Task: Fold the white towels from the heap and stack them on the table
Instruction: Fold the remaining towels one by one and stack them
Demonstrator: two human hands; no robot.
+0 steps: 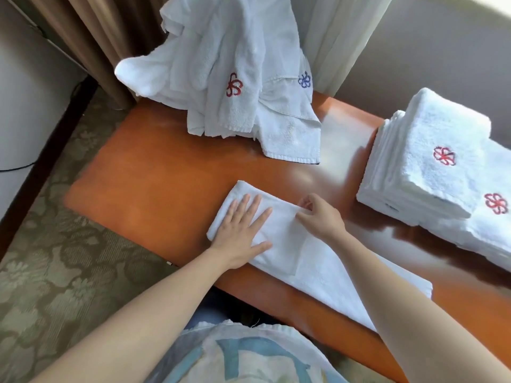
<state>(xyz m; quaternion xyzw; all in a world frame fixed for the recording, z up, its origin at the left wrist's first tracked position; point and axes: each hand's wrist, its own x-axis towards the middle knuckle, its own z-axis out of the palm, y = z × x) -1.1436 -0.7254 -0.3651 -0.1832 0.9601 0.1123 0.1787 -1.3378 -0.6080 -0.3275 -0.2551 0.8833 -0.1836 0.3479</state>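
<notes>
Towel [318, 269] looks soft, limp, light; left grip [241, 226] spread flat, pressing it; right grip [318, 215] pinches its folded edge; best held at corners.

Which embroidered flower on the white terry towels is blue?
The blue flower on the right of the crumpled white towel heap; the heap's other flower and both flowers on the folded towel stacks are red.

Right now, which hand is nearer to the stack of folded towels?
Right. The right hand pinches a fold of the flat towel, on the side toward the stack of folded towels; the left hand presses flat on that towel's other end, farther away.
</notes>
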